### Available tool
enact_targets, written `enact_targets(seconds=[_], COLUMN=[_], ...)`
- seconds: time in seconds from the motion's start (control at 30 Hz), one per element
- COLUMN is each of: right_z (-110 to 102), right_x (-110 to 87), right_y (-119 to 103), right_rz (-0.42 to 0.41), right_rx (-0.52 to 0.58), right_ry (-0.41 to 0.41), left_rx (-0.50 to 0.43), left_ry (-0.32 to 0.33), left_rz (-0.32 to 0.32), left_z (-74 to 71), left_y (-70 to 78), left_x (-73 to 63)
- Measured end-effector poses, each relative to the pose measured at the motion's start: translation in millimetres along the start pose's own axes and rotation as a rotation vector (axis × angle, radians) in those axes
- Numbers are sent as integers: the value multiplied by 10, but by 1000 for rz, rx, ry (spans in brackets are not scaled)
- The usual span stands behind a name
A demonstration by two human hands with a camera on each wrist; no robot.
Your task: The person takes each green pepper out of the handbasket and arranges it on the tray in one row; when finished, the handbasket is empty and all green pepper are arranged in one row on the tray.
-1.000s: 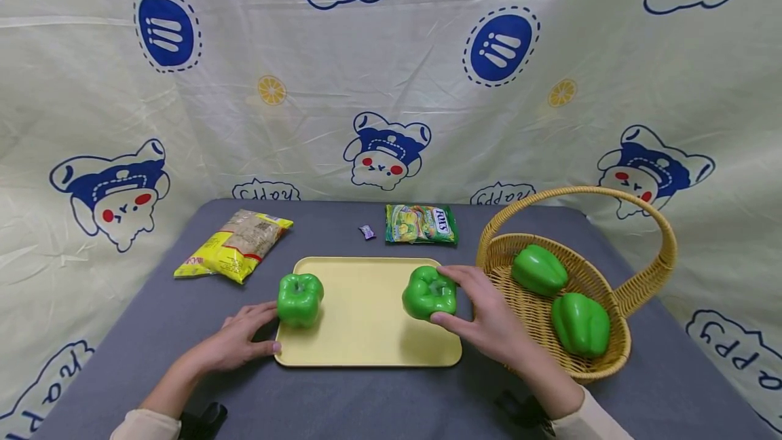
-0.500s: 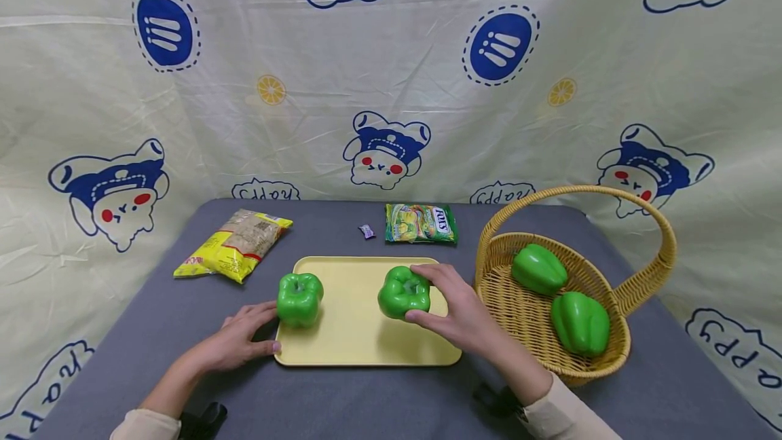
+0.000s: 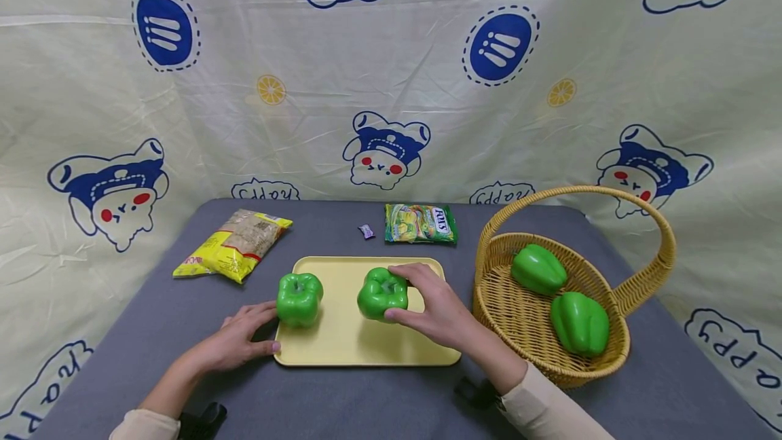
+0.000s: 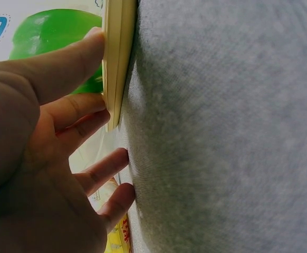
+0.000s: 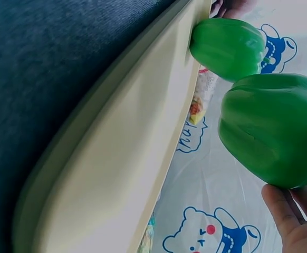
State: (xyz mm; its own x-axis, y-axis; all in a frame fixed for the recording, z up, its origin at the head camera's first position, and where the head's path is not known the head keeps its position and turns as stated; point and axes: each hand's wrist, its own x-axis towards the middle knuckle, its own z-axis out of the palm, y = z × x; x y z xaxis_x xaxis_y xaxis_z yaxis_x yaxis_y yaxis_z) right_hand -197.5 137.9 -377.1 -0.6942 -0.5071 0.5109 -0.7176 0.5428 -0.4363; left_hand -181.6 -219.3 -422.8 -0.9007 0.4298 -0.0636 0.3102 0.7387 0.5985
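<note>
A green bell pepper (image 3: 380, 294) is pinched between the thumb and fingers of my right hand (image 3: 436, 307), held above the middle of the pale yellow tray (image 3: 342, 343). In the right wrist view, a gap shows between this held bell pepper (image 5: 275, 132) and the tray (image 5: 111, 158). A second green bell pepper (image 3: 299, 299) stands upright at the tray's left end. Beside it my left hand (image 3: 241, 338) touches the tray's left edge. The left wrist view shows its thumb and fingers (image 4: 79, 113) spread, with fingertips at the tray's rim.
To the right stands a wicker basket (image 3: 516, 328) with a tall handle, holding two green bell peppers (image 3: 540, 269). A yellow snack bag (image 3: 235, 246) lies at the back left. Behind the tray are a small purple wrapped piece (image 3: 366, 231) and a green packet (image 3: 421, 224).
My right hand has moved left over the tray with the bell pepper, from the tray's right end to near its middle. The left hand has stayed in place.
</note>
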Motion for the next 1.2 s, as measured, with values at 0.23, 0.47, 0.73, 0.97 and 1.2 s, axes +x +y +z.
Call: enact_targets(seconds=[0.23, 0.47, 0.73, 0.97, 1.2], right_z=[97, 176, 256, 319, 386], right_x=[84, 164, 258, 344, 409], right_y=[-11, 7, -13, -54, -72], right_rz=[41, 65, 104, 153, 132], right_rx=[84, 76, 122, 112, 23], right_ry=[-62, -101, -175, -258, -306], left_rx=[4, 16, 19, 8, 4], left_ry=[7, 9, -1, -4, 3], left_rz=[-6, -3, -9, -6, -1], left_z=[1, -5, -10, -12, -11], left_y=[-5, 8, 1, 0, 5], left_x=[3, 2, 11, 6, -1])
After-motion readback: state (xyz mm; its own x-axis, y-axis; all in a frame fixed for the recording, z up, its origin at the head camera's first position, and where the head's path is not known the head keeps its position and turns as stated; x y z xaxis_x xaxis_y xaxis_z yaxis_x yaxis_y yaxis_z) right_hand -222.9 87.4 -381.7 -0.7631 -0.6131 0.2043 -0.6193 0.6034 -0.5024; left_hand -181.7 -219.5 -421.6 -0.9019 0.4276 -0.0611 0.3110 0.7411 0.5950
